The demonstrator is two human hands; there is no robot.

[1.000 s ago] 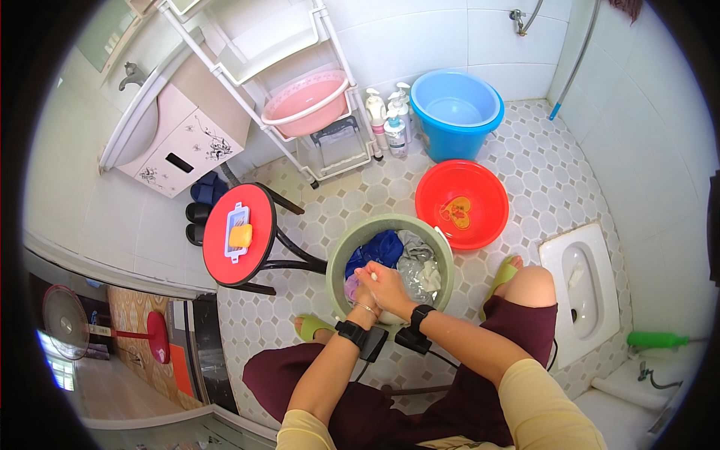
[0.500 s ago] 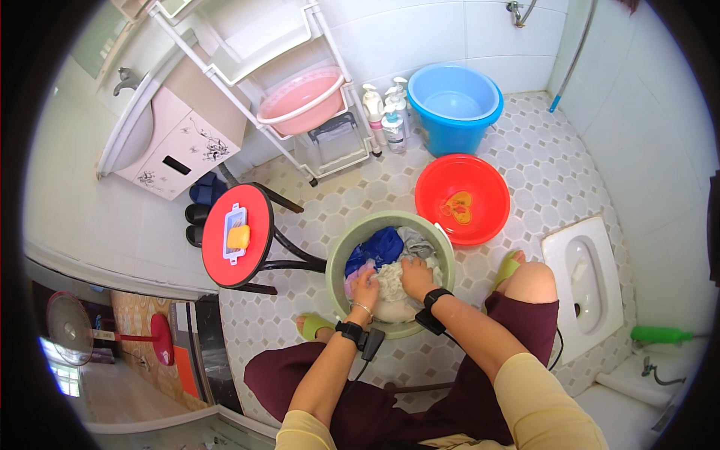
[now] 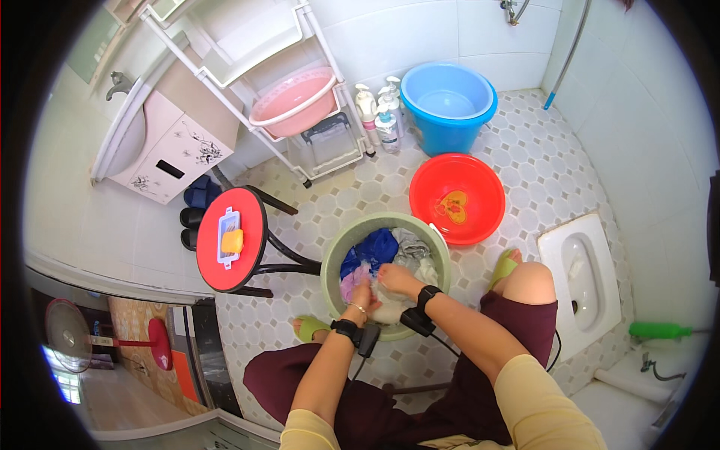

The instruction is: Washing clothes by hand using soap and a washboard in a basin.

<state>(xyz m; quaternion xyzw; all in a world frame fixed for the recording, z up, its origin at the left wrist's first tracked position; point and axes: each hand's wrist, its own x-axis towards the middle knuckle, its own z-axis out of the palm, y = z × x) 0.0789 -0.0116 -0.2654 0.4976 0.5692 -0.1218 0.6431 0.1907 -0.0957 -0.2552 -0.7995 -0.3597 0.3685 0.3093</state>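
A pale green bucket (image 3: 330, 259) stands between my feet with wet laundry in it. Inside lie a blue cloth (image 3: 379, 247), a grey cloth (image 3: 412, 246), a pink cloth (image 3: 349, 283) and a cream cloth (image 3: 391, 312). Both hands are down in the bucket, close together. My right hand (image 3: 400, 280) is closed in a fist on the cream cloth. Beside it, my left hand (image 3: 364, 293) is curled round the same cloth near the pink one; its fingertips are partly hidden.
A red basin (image 3: 487, 187) and a blue tub (image 3: 450, 135) stand beyond the bucket. On the left is a red stool (image 3: 251, 259) bearing a soap dish (image 3: 226, 253) with yellow soap (image 3: 232, 241). A squat toilet (image 3: 551, 277) is at right; pump bottles (image 3: 387, 131) stand by a white rack (image 3: 225, 112).
My right hand has moved left and closed up, drawing nearer my left hand. The cream cloth has shifted and bunched between them. The whole view has slid slightly.
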